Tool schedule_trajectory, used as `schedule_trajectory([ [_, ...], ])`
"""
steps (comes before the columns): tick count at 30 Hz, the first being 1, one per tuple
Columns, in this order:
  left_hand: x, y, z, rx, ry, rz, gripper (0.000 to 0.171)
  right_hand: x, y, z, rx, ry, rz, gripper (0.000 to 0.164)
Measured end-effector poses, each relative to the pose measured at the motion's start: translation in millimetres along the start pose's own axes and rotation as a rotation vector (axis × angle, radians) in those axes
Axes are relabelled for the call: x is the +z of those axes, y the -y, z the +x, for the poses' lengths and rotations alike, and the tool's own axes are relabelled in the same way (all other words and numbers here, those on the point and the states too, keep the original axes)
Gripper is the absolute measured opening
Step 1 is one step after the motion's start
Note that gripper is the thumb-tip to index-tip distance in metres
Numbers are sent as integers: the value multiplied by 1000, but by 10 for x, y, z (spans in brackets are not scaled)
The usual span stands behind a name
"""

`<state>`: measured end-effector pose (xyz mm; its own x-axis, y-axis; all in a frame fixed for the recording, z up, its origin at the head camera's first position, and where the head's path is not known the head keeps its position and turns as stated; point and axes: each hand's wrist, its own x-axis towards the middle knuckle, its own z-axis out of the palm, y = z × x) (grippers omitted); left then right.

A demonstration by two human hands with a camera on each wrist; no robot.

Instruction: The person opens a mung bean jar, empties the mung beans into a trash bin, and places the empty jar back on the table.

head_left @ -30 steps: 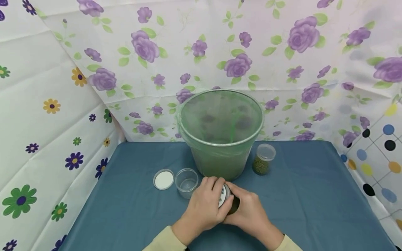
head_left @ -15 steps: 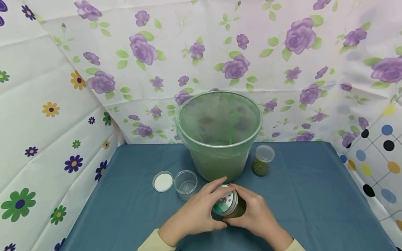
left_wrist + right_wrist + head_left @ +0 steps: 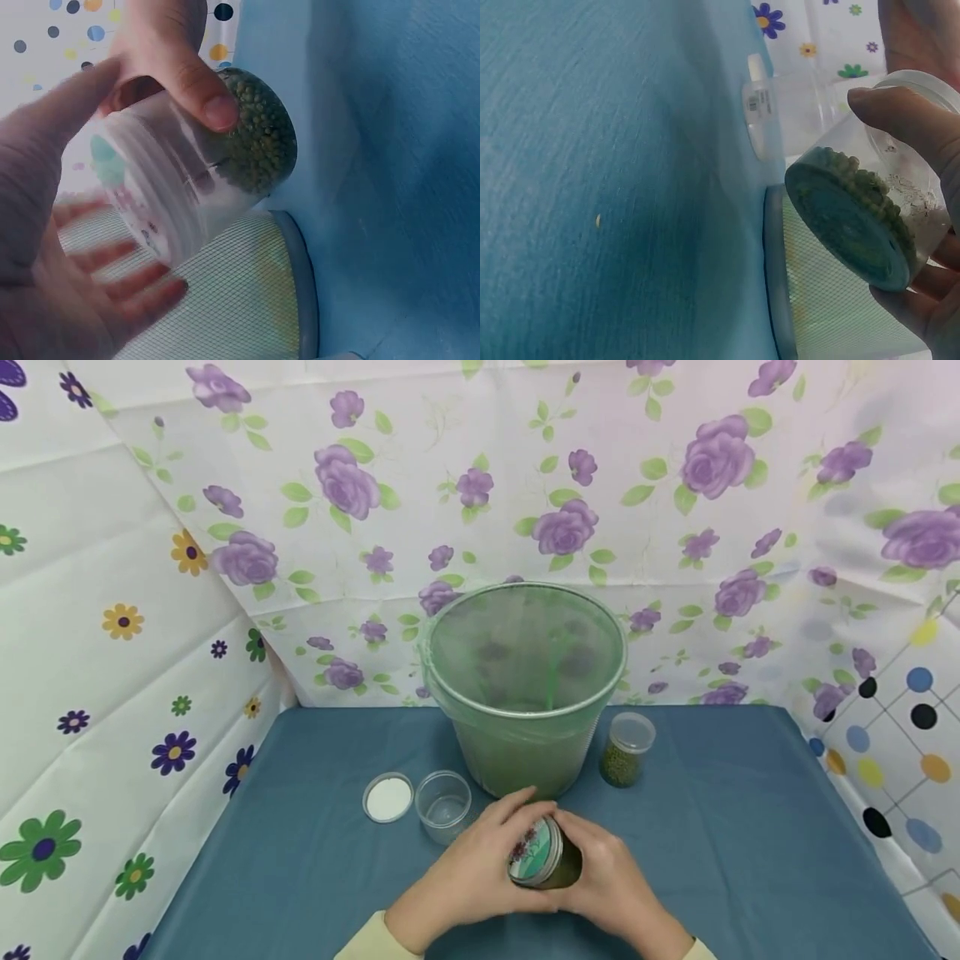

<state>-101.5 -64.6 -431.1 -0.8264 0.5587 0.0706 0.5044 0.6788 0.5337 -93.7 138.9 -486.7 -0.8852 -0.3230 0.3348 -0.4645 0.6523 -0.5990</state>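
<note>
My right hand (image 3: 611, 877) grips a clear plastic jar (image 3: 922, 180) by its body, the thumb along the near side. Small green beans (image 3: 259, 139) lie gathered toward the jar's base. The jar is tilted, its flower-printed screw lid (image 3: 532, 853) turned toward my left hand (image 3: 480, 864). In the left wrist view, the left fingers (image 3: 142, 289) are spread and fairly straight around the lid, blurred, with the thumb on the opposite side. From the head view, the left hand covers part of the lid's rim.
A mesh bin with a green bag liner (image 3: 521, 727) stands just beyond my hands. To its right is another lidded jar of green beans (image 3: 626, 752). An uncovered clear jar (image 3: 444, 806) and a lid (image 3: 388, 798) with a white inside lie left.
The left hand has loosened from across the lid and its fingers have spread, showing more of the printed top. The jar has tipped further left in the right hand's grip.
</note>
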Motion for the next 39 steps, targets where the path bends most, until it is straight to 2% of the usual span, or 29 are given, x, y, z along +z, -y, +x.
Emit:
schedule_trajectory([
  [2, -11, 16, -10, 111, 39, -7, 91, -4, -15, -7, 10, -7, -1, 89],
  [3, -15, 22, -13, 145, 49, -9, 91, -6, -22, -9, 12, -6, 1, 89],
  [5, -24, 30, -17, 171, 48, 6, 88, -7, -35, -10, 5, 0, 6, 88],
  [9, -27, 31, -14, 125, 13, 27, 78, -7, -48, -24, -9, 25, 21, 87],
  [16, 2, 25, -1, 29, -41, 30, 74, -6, -67, -24, -34, 29, -4, 87],
  [21, 19, 26, 4, -52, -33, 2, 75, 18, -76, -16, -72, 11, -19, 84],
  [24, 18, 29, 5, -68, -19, 2, 81, 27, -75, -14, -77, 0, -19, 83],
  [27, 18, 35, -3, -36, -11, -2, 89, 25, -74, -10, -58, 1, -22, 87],
  [30, 6, 43, -12, 37, -16, -11, 92, 14, -75, -8, -44, 3, -25, 93],
  [34, -8, 50, -22, 130, -62, -23, 81, -3, -73, -2, -33, 13, -16, 90],
  [39, 3, 39, -17, 137, -131, -18, 69, 5, -71, -1, -37, 9, -14, 86],
])
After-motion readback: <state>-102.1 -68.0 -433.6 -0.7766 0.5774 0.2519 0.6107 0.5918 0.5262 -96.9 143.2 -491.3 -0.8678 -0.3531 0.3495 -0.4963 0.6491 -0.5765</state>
